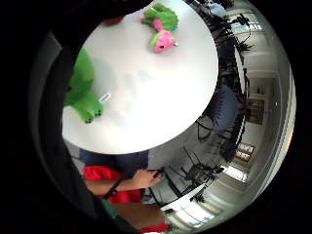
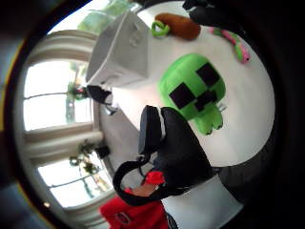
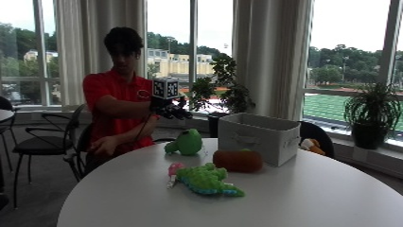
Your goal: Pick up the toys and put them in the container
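Note:
In the outside view my gloved right hand [image 3: 170,109] hovers in the air above a green block-faced plush [image 3: 188,142] at the table's far edge, fingers relaxed and holding nothing. That plush [image 2: 193,90] lies right below the palm, its foot [image 1: 87,109] showing in the little finger side view. A brown plush with a green top [image 3: 238,161] rests against the white fabric container [image 3: 259,137]. Nearer the front lies a green and pink plush [image 3: 203,179]. The container [image 2: 119,52], the brown plush [image 2: 177,26] and the green and pink plush [image 1: 161,29] also show in the palm views.
The round white table [image 3: 302,198] carries all the toys. The person's bare left hand [image 3: 104,144] rests in their lap. An orange and white toy [image 3: 311,145] sits behind the container on a chair. Black chairs [image 3: 44,137] stand at the left.

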